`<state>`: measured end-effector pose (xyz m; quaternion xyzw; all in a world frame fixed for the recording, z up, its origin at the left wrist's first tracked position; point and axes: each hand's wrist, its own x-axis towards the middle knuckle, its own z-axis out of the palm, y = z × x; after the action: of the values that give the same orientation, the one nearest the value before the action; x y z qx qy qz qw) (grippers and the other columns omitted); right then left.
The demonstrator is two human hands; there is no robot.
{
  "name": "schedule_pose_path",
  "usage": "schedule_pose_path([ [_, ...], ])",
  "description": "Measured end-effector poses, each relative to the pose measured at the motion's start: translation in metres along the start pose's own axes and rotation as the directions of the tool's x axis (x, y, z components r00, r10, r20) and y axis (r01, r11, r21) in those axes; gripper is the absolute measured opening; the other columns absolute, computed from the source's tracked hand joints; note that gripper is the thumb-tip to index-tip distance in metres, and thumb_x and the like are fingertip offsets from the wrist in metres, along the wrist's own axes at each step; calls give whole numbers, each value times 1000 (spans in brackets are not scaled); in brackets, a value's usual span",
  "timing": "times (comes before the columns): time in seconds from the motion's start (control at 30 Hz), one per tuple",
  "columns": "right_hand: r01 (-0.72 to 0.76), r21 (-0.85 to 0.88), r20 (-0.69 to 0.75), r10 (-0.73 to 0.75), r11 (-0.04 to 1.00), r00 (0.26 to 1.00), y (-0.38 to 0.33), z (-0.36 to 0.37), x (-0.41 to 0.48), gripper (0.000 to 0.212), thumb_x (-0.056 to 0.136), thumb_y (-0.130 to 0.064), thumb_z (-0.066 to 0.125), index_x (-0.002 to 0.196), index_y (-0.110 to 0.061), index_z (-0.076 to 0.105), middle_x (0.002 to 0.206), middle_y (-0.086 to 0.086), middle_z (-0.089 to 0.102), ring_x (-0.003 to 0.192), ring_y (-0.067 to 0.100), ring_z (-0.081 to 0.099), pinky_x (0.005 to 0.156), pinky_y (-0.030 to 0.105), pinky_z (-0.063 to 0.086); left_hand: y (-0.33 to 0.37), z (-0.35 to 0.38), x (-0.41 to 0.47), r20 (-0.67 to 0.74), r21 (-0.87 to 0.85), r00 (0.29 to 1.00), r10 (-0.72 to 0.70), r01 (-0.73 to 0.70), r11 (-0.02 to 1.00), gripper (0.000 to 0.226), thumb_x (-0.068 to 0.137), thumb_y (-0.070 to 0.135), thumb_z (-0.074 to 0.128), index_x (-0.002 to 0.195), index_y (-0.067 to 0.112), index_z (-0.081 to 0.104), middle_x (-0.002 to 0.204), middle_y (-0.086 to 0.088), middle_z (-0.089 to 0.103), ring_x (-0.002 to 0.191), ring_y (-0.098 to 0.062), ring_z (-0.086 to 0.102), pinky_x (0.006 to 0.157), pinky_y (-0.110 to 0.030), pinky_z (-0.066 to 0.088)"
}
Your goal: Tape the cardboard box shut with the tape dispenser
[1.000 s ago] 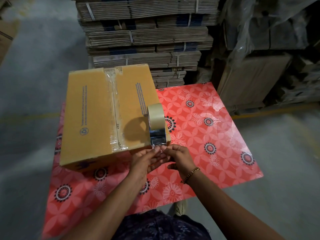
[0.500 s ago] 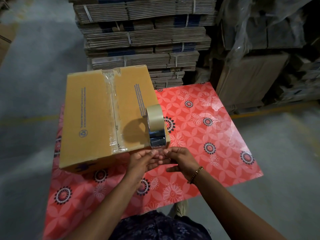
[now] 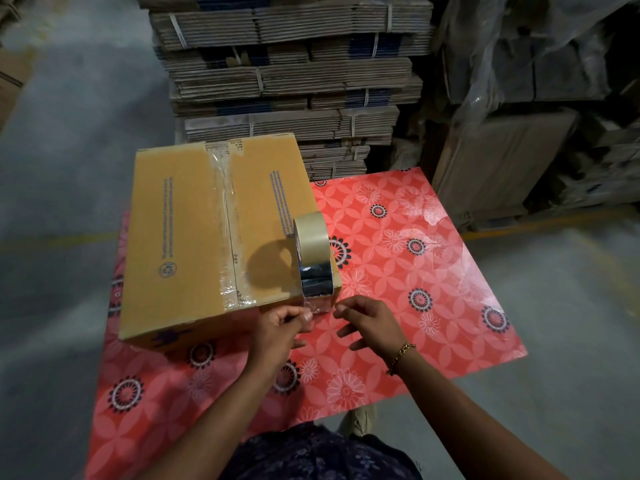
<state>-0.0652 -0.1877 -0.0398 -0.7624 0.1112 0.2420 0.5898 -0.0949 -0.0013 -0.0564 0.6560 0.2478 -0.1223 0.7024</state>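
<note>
Head view: tape roll [image 3: 310, 237] stands on the cardboard box [image 3: 194, 237] at its near right corner. Left hand [image 3: 277, 327] fingers [image 3: 304, 317] pinch the tape's loose end; right hand [image 3: 372, 322] hangs loosely open just beside.

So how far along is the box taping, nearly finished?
Partly. A clear strip already runs along the centre seam of the cardboard box and folds over its near edge. The tape roll stands on the box's right near corner. The left hand pinches what looks like the loose tape end hanging there, while the right hand hovers open beside it. The side edges show no tape yet.
</note>
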Motion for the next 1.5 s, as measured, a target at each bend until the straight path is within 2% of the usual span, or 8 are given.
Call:
schedule_pose_path([
  [0.17,61,-67,5,-61,996,998,-3,5,6,17,93,-25,68,98,-10,70,94,13,75,73,21,75,47,27,53,-2,5,-2,9,-28,1000,-30,30,999,4,91,14,70,92,13,73,82,-2,78,75,-22,74,59,-31,56],
  [0.33,110,-142,-78,-122,984,989,0,14,13,16,94,-19,66,87,-4,68,83,15,75,62,16,71,47,29,53,-2,9,2,-15,-18,999,-43,43,999,4,91,16,70,92,13,72,80,-4,77,66,-17,73,55,-29,54],
  [0.47,108,-151,-139,-130,983,982,0,18,14,14,93,-17,65,85,-6,69,76,12,75,58,14,70,45,28,52,-1,11,3,-38,8,999,-6,7,1000,4,90,19,71,88,16,73,78,-3,77,64,-18,72,53,-29,53],
  [0.67,102,-114,-156,-119,988,981,-2,20,13,18,93,-23,67,85,-7,69,76,10,75,56,14,69,44,27,51,5,17,7,-70,4,998,-4,4,1000,12,89,24,73,81,14,72,75,-2,77,57,-18,70,49,-26,49],
  [0.97,38,12,-206,-35,999,978,-5,25,14,19,90,-23,70,79,-8,69,76,14,76,54,16,68,42,25,47,5,21,11,-144,54,989,11,-3,999,17,89,26,72,77,15,70,68,1,74,50,-19,63,45,-24,43],
  [1.1,-2,76,-191,17,997,981,-9,25,14,20,90,-24,70,80,-7,68,78,17,75,54,16,68,41,23,45,9,25,12,-160,-25,985,-65,61,998,20,87,24,72,70,13,67,59,1,70,47,-18,57,44,-24,39],
  [1.33,-48,162,-171,76,986,982,-14,26,14,24,89,-28,72,79,-7,67,70,7,71,50,12,65,40,20,41,14,27,14,-190,-40,974,-122,117,992,21,87,27,70,73,11,70,62,0,72,40,-16,54,42,-23,34],
  [1.5,-66,346,-93,104,936,990,-14,25,10,15,90,-21,71,78,-11,69,66,5,71,49,13,62,44,20,38,13,26,16,-188,-34,975,-121,117,993,23,87,30,72,74,11,72,64,-2,73,40,-15,54,42,-22,32],
])
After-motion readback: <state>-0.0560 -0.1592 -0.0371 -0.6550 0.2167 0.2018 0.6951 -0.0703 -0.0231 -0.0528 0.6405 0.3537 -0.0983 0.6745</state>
